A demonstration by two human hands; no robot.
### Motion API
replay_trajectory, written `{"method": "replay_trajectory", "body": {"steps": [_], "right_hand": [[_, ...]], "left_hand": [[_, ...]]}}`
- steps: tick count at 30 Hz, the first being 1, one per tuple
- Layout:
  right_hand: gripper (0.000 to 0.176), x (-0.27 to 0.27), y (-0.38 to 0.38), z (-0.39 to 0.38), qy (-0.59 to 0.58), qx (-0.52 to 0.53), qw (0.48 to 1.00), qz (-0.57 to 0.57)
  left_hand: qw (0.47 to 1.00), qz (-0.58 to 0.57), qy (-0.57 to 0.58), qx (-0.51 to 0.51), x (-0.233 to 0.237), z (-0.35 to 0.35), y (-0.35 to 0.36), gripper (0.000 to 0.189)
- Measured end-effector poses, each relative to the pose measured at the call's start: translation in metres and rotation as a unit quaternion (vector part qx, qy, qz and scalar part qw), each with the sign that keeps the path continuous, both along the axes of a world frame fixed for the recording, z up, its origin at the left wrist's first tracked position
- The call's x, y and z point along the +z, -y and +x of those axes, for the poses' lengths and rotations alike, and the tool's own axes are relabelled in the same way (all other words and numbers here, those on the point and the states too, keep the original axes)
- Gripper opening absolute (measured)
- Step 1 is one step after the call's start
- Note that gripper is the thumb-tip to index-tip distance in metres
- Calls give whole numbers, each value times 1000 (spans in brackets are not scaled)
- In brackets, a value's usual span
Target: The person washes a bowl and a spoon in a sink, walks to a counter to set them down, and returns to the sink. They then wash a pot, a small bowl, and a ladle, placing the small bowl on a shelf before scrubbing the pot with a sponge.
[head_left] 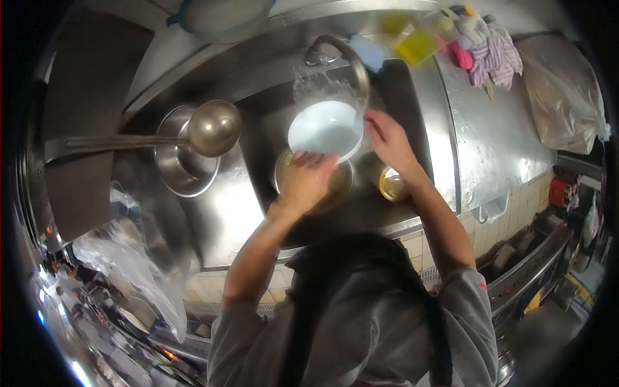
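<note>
A white bowl [325, 129] is tilted under the running faucet [356, 64], and water splashes up behind its far rim. My left hand [305, 179] grips the near edge of the bowl, fingers over the rim. At the bowl's right side, my right hand [389, 140] has its fingers closed against the rim beside the spout; its fingertips are partly hidden. Below the bowl, a round metal vessel [348, 184] shows in the sink [400, 84], partly covered by the bowl and my left hand. A small yellowish round container [392, 184] sits under my right forearm.
Left of the sink, a long-handled ladle [215, 128] lies over a steel pot [187, 174]. Behind on the right are a bottle of yellow liquid [418, 46] and crumpled cloths [493, 55]. A filled plastic bag [561, 90] stands at the far right.
</note>
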State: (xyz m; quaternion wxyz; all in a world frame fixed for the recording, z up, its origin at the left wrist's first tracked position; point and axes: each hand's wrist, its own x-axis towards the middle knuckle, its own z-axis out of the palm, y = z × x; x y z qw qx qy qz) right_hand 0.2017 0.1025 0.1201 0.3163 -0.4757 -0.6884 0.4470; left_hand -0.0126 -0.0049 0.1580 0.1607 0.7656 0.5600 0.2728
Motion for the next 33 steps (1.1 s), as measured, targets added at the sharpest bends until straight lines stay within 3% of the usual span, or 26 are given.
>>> {"method": "replay_trajectory", "body": {"steps": [1,2,6,9,10,14,17,18,19,24,27,28,31,32,33], "right_hand": [[25,-2,-2,-7,0,3,1000,13],[25,-3,-5,-14,1,22,999,28],[30,20,-28,-40,83,98,989,69],[43,25,-42,-57,104,123,979,129],[48,23,-49,-62,94,124,975,157],[67,-16,-84,-66,189,135,949,213],[72,-38,-103,-67,245,140,928,242],[75,-37,-105,-69,252,147,932,217],[73,-37,-107,-71,252,155,915,274],[79,-20,-101,-81,287,141,941,113],[90,-57,-119,-77,279,117,936,181],[88,-55,-121,-81,278,113,943,142],[84,-80,-137,-71,224,151,946,178],[80,-89,-141,-68,172,155,965,123],[83,-104,-147,-57,204,182,942,197]], "left_hand": [[1000,13,2,6,-2,-4,8,17],[997,-75,3,10,-2,-8,18,22],[967,-141,173,120,-2,-9,50,24],[836,-243,426,245,-8,-8,74,29],[822,-239,450,256,-6,-12,78,29],[645,-249,660,293,-5,-27,97,25],[536,-249,732,339,-10,-37,109,30],[526,-257,739,334,1,-42,110,31],[522,-257,744,330,5,-47,112,32],[500,-247,771,306,-2,-57,132,37],[461,-252,795,303,18,-54,128,28],[450,-251,803,301,18,-51,128,32],[410,-236,830,296,19,-38,128,42],[392,-230,843,287,23,-32,125,43],[375,-223,856,277,27,-26,123,43]]}}
